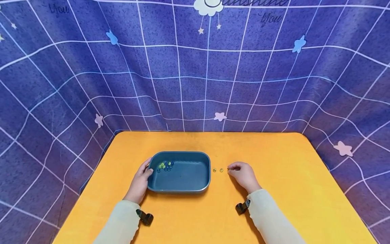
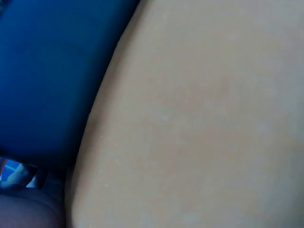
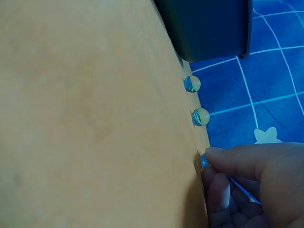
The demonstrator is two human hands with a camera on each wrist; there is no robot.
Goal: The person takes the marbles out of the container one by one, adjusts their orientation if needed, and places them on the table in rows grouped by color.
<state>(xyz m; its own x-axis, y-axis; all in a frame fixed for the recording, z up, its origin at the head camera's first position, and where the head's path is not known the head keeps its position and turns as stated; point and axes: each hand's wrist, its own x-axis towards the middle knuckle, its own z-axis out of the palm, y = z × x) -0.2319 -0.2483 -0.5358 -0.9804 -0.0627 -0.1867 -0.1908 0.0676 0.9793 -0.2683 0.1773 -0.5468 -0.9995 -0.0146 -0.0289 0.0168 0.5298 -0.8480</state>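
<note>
A dark blue rectangular tub sits on the table, several yellow-green and dark blue marbles gathered at its left inside. My left hand holds the tub's left end, thumb over the rim and fingers along the outer wall. To the right of the tub my right hand pinches a glass marble between thumb and fingers, low at the tabletop. Two clear marbles with coloured swirls, a nearer marble and a farther marble, lie in a row between that hand and the tub.
The yellow-orange tabletop extends around the tub. A blue-purple cloth with a white grid and stars hangs behind and at both sides. Each wrist wears a small black camera, such as the right camera.
</note>
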